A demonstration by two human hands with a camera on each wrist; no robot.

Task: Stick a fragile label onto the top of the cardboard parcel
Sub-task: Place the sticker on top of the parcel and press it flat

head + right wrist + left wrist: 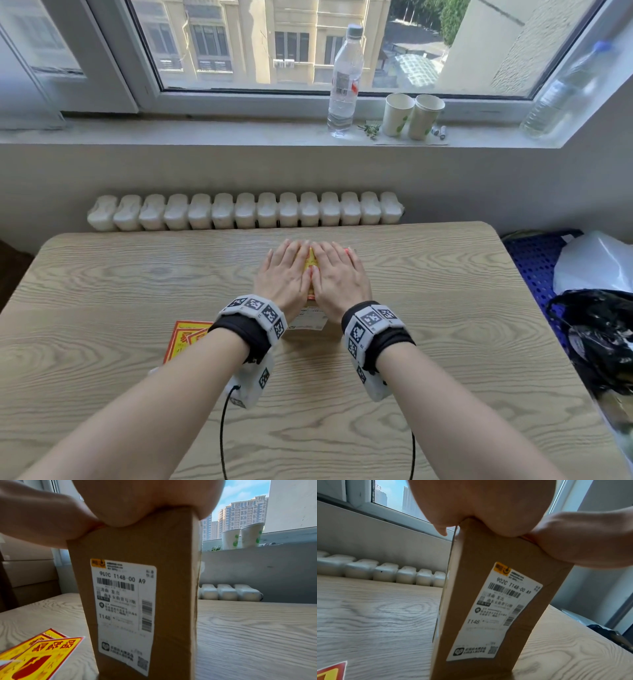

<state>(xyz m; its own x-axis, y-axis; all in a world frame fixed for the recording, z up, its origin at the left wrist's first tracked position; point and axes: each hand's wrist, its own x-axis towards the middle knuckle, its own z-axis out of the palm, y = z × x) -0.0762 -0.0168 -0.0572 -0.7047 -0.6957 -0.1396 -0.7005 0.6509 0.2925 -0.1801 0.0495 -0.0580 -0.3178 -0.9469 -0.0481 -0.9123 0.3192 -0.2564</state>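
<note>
Both hands, left hand (286, 274) and right hand (337, 275), lie flat with straight fingers on the yellow label (311, 265) atop the upright parcel (137, 588), near the table's (445, 308) middle. Spare labels (183, 339) lie left.

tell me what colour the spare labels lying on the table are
Yellow with red borders and red print: the spare labels show best in the right wrist view, lying beside the parcel.

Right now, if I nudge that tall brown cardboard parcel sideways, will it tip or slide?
Likely tip: the tall brown cardboard parcel stands on a narrow end on the wooden table. Both flat hands, left hand and right hand, probably steady it.
</note>
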